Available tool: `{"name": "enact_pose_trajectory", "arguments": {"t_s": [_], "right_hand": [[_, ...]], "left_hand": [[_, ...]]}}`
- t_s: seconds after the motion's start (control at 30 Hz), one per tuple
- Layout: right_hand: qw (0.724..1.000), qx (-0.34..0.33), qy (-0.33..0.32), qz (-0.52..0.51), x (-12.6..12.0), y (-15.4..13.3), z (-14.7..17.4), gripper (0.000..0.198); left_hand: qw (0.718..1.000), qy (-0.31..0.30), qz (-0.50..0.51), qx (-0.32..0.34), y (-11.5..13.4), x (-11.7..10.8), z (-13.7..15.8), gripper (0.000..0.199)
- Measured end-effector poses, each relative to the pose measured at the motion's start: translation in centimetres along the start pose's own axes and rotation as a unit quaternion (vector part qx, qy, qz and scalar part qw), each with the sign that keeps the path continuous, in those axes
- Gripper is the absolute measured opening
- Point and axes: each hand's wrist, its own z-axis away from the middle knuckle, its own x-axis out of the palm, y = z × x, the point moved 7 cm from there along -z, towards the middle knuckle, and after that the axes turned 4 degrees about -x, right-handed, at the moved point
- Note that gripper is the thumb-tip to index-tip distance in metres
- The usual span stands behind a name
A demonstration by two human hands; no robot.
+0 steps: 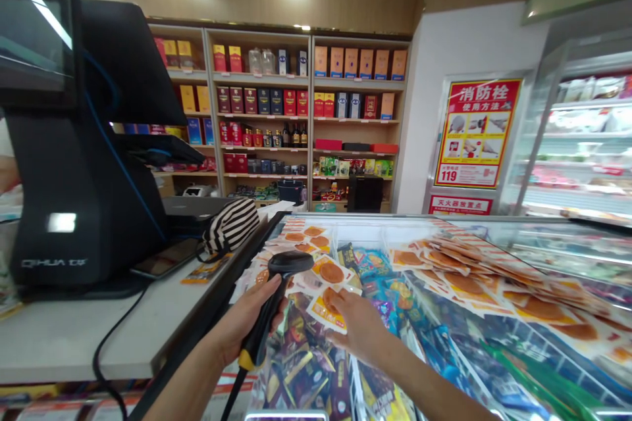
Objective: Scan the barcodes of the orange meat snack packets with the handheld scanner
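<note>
My left hand (247, 316) is wrapped around the handle of a black and yellow handheld barcode scanner (269, 306), its head pointing right. A cable runs down from the scanner's base. My right hand (363, 325) grips the right edge of a flat white-and-yellow packet (327, 308) printed with a round brown patty. The packet is just right of the scanner, above the glass freezer top. More such packets (309, 237) lie spread behind the two hands. To the right, a long overlapping pile of similar packets (459, 270) rests on the glass.
Wrapped ice creams (301, 368) show through the chest freezer glass. On the left counter (123, 342) stand a black checkout terminal (79, 197), a phone (165, 260) and a striped pouch (232, 227). Shelves of boxes (266, 102) line the back wall; a lit refrigerated case (587, 138) stands right.
</note>
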Motion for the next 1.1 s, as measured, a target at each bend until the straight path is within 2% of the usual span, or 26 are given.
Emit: {"name": "enact_pose_trajectory", "arguments": {"t_s": [0.1, 0.17, 0.23, 0.3, 0.37, 0.43, 0.57, 0.63, 0.83, 1.1], "right_hand": [[0.998, -0.004, -0.02, 0.053, 0.5, 0.2, -0.4, 0.03], [0.996, -0.002, -0.022, 0.081, 0.1, 1.3, -0.3, 0.027], [0.997, 0.026, 0.02, 0.075, -1.4, 3.4, -0.1, 0.026], [0.989, 0.079, 0.117, 0.037, -4.0, 6.3, 0.4, 0.026], [0.962, 0.14, 0.231, -0.03, -6.4, 9.4, 1.2, 0.023], [0.921, 0.2, 0.309, -0.127, -7.7, 12.4, 2.2, 0.021], [0.827, 0.29, 0.353, -0.327, -6.6, 16.2, 3.3, 0.022], [0.803, 0.301, 0.363, -0.363, -6.0, 17.1, 3.6, 0.023], [0.792, 0.286, 0.388, -0.376, -5.1, 18.8, 4.1, 0.026], [0.808, 0.274, 0.402, -0.333, -5.3, 19.3, 4.7, 0.031]], "left_hand": [[1.0, 0.012, -0.014, 0.009, 0.2, 0.3, 0.4, 0.034], [1.0, 0.004, -0.017, 0.011, 0.4, 0.8, 0.6, 0.034], [1.0, -0.016, -0.01, 0.005, 0.4, 1.4, 0.5, 0.034], [0.999, -0.032, 0.001, 0.0, 0.4, 2.1, 0.5, 0.034], [0.999, -0.043, 0.003, -0.001, 0.5, 2.7, 0.3, 0.033], [0.999, -0.054, -0.004, -0.006, 0.4, 3.3, 0.1, 0.032], [0.996, -0.086, -0.017, -0.013, 0.4, 4.5, -0.1, 0.034], [0.994, -0.108, -0.014, -0.016, 0.4, 5.1, 0.0, 0.034], [0.989, -0.145, -0.019, -0.014, 0.5, 7.0, 0.9, 0.033], [0.985, -0.167, -0.027, -0.022, 0.5, 8.2, 0.5, 0.031]]}}
